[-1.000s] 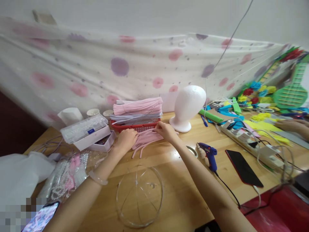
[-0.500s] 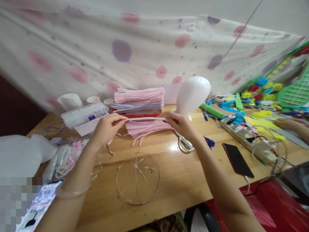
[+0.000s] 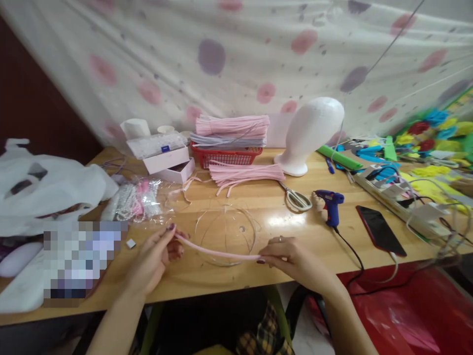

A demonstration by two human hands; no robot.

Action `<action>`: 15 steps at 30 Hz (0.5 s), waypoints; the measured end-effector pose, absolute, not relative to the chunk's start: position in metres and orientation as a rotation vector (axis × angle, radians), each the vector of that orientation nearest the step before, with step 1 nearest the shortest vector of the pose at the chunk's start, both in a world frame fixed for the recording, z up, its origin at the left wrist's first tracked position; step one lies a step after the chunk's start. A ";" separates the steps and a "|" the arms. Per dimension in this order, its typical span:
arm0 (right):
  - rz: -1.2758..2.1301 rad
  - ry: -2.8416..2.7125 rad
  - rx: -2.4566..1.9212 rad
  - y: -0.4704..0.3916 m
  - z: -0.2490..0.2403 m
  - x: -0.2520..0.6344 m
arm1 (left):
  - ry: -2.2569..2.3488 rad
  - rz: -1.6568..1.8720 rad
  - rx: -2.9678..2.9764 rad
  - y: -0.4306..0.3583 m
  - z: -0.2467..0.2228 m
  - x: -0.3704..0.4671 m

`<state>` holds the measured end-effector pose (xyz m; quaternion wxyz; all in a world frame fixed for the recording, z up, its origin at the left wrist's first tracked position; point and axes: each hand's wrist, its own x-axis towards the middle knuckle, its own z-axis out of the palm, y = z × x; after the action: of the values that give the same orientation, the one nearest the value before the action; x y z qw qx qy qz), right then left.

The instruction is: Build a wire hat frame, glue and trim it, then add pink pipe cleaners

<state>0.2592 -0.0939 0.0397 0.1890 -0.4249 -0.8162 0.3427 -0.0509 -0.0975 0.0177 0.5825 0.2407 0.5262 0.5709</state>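
Note:
A pink pipe cleaner (image 3: 218, 254) stretches between my two hands above the table's front part, sagging slightly. My left hand (image 3: 160, 251) pinches its left end, and my right hand (image 3: 284, 256) pinches the right end. Just behind it lies a round clear wire frame (image 3: 226, 224), which the strip partly crosses in view. Farther back a bundle of pink pipe cleaners (image 3: 246, 173) rests on the wood. Behind that, a red basket (image 3: 229, 157) carries more bundles, pink (image 3: 232, 125) on top and grey-white (image 3: 229, 142) below.
A white foam head (image 3: 310, 135), scissors (image 3: 298, 199), a blue glue gun (image 3: 331, 204) with cord and a phone (image 3: 380, 230) stand or lie to the right, near a power strip (image 3: 399, 212). Left are bagged beads (image 3: 142, 199), boxes (image 3: 166, 160) and a white plastic bag (image 3: 48, 182).
Both hands have come from the pink bundle toward the table's front edge, carrying one pipe cleaner between them. The bundle stays behind on the table. The head view has shifted.

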 end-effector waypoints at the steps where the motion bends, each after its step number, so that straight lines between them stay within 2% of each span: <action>1: 1.001 -2.285 -1.245 -0.098 0.036 0.260 | 1.210 1.294 0.560 -0.101 0.013 -0.048; 6: 1.082 -2.221 -1.447 -0.117 0.044 0.260 | 1.137 1.284 0.603 -0.111 0.017 -0.033; 11: 1.057 -2.223 -1.328 -0.121 0.067 0.266 | 1.096 1.481 0.701 -0.101 0.039 -0.031; 15: 0.893 -1.794 -1.285 -0.115 0.057 0.270 | 1.302 1.492 0.900 -0.088 0.026 -0.036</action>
<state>0.2703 -0.1150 0.0574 0.3716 -0.5011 -0.6996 0.3484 -0.0363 -0.0881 0.0256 0.4646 0.3665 0.5300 0.6073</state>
